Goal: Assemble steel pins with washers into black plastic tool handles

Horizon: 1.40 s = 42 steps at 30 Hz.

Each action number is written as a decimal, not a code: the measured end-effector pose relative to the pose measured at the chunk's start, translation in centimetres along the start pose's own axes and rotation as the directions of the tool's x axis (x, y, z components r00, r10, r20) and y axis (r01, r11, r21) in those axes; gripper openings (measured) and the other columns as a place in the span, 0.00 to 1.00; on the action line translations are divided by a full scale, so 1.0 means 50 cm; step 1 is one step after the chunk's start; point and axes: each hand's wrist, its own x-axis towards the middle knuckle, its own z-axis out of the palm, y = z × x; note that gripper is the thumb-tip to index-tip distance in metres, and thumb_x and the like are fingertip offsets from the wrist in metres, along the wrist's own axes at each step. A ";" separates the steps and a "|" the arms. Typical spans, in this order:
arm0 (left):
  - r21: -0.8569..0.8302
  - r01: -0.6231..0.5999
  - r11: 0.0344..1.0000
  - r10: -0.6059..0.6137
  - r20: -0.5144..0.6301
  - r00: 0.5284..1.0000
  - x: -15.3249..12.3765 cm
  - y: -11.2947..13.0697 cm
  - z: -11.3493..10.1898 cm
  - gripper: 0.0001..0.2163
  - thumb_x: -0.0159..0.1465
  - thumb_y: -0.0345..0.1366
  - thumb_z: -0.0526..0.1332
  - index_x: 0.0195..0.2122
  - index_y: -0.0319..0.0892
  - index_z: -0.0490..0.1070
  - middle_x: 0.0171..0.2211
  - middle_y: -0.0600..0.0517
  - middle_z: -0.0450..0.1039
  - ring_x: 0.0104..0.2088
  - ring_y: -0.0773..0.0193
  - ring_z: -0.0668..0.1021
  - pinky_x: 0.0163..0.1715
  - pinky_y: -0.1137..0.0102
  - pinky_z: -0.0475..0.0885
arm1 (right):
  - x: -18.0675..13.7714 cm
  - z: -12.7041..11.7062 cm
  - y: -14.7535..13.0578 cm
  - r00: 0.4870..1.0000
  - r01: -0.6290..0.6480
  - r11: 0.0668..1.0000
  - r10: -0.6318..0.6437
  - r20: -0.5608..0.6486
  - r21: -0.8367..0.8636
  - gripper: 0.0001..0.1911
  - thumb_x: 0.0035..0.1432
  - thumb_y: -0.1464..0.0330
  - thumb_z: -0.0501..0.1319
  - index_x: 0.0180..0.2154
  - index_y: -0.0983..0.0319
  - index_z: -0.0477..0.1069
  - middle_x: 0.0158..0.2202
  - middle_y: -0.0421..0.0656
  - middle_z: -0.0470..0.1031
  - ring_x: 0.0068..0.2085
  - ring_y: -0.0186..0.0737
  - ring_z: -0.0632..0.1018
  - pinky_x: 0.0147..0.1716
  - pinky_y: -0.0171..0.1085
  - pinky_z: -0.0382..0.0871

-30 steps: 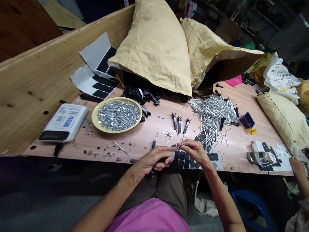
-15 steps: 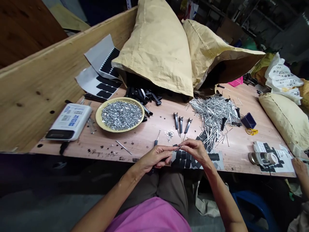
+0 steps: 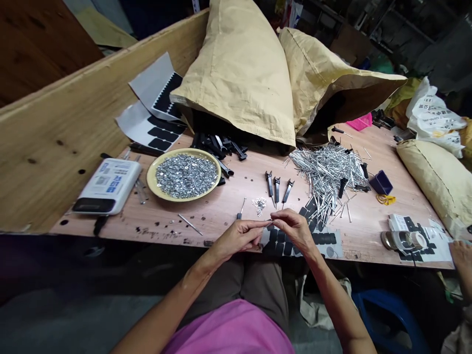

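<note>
My left hand and my right hand meet at the table's near edge, fingertips pinched together on a thin metal pin between them. The left hand also wraps a dark handle, mostly hidden. Under the hands lies a sheet of black pads. Just beyond sit a small heap of washers and three black clips. A pile of metal pins lies to the right.
A yellow plate full of washers stands at the left, beside a white box. Two tan paper sacks lean at the back over black handles. Another person's hand is at the far right.
Both hands have shifted slightly up and forward over the table edge, still pinching the pin together. Otherwise the table looks the same.
</note>
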 end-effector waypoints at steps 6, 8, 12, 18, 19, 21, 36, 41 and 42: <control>-0.034 0.007 0.999 -0.007 -0.002 1.000 0.003 -0.004 -0.001 0.28 0.52 0.47 0.64 0.49 0.33 0.73 0.17 0.60 0.61 0.12 0.80 0.55 0.13 0.77 0.45 | 0.002 0.015 -0.005 0.998 0.016 1.000 -0.015 -0.063 0.017 0.13 0.50 0.56 0.66 0.26 0.59 0.77 0.27 0.42 0.77 0.31 0.36 0.76 0.33 0.35 0.71; -0.055 0.018 0.998 -0.017 0.014 1.000 0.003 -0.004 -0.001 0.27 0.51 0.47 0.65 0.49 0.33 0.74 0.17 0.60 0.61 0.12 0.80 0.55 0.13 0.77 0.45 | 0.002 0.021 -0.010 0.997 0.002 1.000 -0.001 -0.078 0.019 0.13 0.51 0.56 0.66 0.26 0.59 0.78 0.27 0.42 0.77 0.32 0.37 0.77 0.35 0.36 0.71; -0.133 0.034 0.991 -0.030 0.029 0.999 0.003 0.000 0.001 0.28 0.50 0.47 0.65 0.49 0.35 0.74 0.17 0.61 0.62 0.11 0.80 0.55 0.13 0.77 0.45 | -0.003 0.032 -0.009 0.987 -0.120 0.980 0.136 -0.089 0.160 0.16 0.51 0.53 0.64 0.30 0.58 0.79 0.31 0.42 0.78 0.35 0.37 0.77 0.39 0.37 0.72; -0.164 0.006 0.986 -0.008 -0.014 1.000 0.004 0.003 0.004 0.29 0.49 0.47 0.66 0.50 0.36 0.73 0.17 0.61 0.62 0.11 0.81 0.55 0.13 0.77 0.45 | -0.011 0.049 0.017 0.958 -0.225 0.911 0.273 -0.093 0.346 0.20 0.47 0.51 0.66 0.35 0.59 0.79 0.36 0.43 0.79 0.37 0.39 0.78 0.41 0.40 0.74; -0.159 0.005 0.987 -0.008 -0.017 1.000 0.004 0.003 0.004 0.29 0.49 0.48 0.66 0.50 0.35 0.73 0.17 0.61 0.62 0.11 0.80 0.55 0.13 0.77 0.45 | -0.011 0.049 0.019 0.954 -0.229 0.904 0.282 -0.101 0.362 0.20 0.46 0.51 0.66 0.34 0.59 0.79 0.35 0.44 0.79 0.37 0.39 0.78 0.41 0.40 0.74; -0.145 0.010 0.989 -0.012 -0.013 1.000 0.003 0.005 0.004 0.30 0.49 0.48 0.66 0.50 0.35 0.73 0.17 0.61 0.62 0.11 0.80 0.55 0.13 0.77 0.45 | -0.010 0.046 0.017 0.953 -0.226 0.904 0.283 -0.111 0.363 0.19 0.46 0.52 0.67 0.33 0.59 0.79 0.33 0.43 0.79 0.35 0.39 0.78 0.40 0.40 0.74; -0.126 0.054 0.991 -0.053 0.008 0.999 0.001 0.009 0.006 0.30 0.50 0.47 0.66 0.51 0.34 0.72 0.17 0.61 0.62 0.11 0.80 0.55 0.13 0.77 0.45 | -0.011 0.023 0.000 0.983 -0.131 0.974 0.151 -0.102 0.184 0.11 0.48 0.58 0.67 0.31 0.58 0.79 0.33 0.42 0.81 0.36 0.41 0.80 0.40 0.41 0.75; -0.119 0.042 0.992 -0.034 0.063 0.997 0.001 0.011 0.003 0.27 0.51 0.46 0.66 0.50 0.35 0.73 0.17 0.60 0.62 0.12 0.81 0.54 0.14 0.77 0.44 | -0.010 0.020 -0.008 0.985 -0.131 0.964 0.154 -0.083 0.231 0.13 0.46 0.57 0.68 0.32 0.58 0.77 0.35 0.42 0.80 0.37 0.40 0.79 0.40 0.39 0.74; -0.122 0.043 0.992 -0.035 0.072 0.997 0.001 0.011 0.002 0.27 0.51 0.46 0.66 0.49 0.35 0.74 0.17 0.60 0.62 0.12 0.81 0.54 0.14 0.77 0.44 | -0.009 0.020 -0.010 0.986 -0.125 0.963 0.146 -0.075 0.238 0.14 0.46 0.56 0.68 0.32 0.58 0.77 0.35 0.42 0.79 0.38 0.40 0.79 0.40 0.39 0.74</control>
